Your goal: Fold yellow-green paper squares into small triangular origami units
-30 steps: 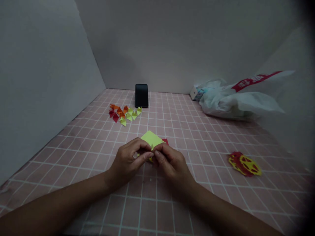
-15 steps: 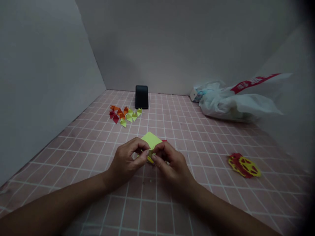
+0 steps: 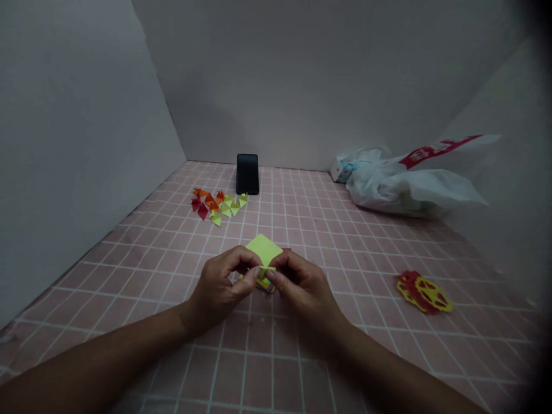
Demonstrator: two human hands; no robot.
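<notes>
Between the fingertips of both hands is a small piece of yellow-green paper [image 3: 267, 268], with a folded edge showing. My left hand [image 3: 222, 279] pinches its left side between thumb and forefinger. On the other side, my right hand [image 3: 304, 280] grips it the same way. Just beyond the fingers a flat yellow-green square of paper [image 3: 263, 247] shows; whether it is part of the held piece I cannot tell. Under the hands lie more coloured papers [image 3: 264, 284], mostly hidden, and a bit of red paper [image 3: 286, 249] peeks out behind my right fingers.
Several small folded paper pieces in red, orange [image 3: 211, 201] and yellow-green [image 3: 226, 208] lie at the back left. A black phone [image 3: 247, 174] leans behind them. Red and yellow cut-out shapes [image 3: 426, 292] lie to the right. A white plastic bag [image 3: 388, 187] and a small box [image 3: 339, 169] stand back right.
The folded edge of the paper between my fingertips now shows more clearly, flatter and wider. Both hands keep their pinch in nearly the same spot. The view has tilted slightly.
</notes>
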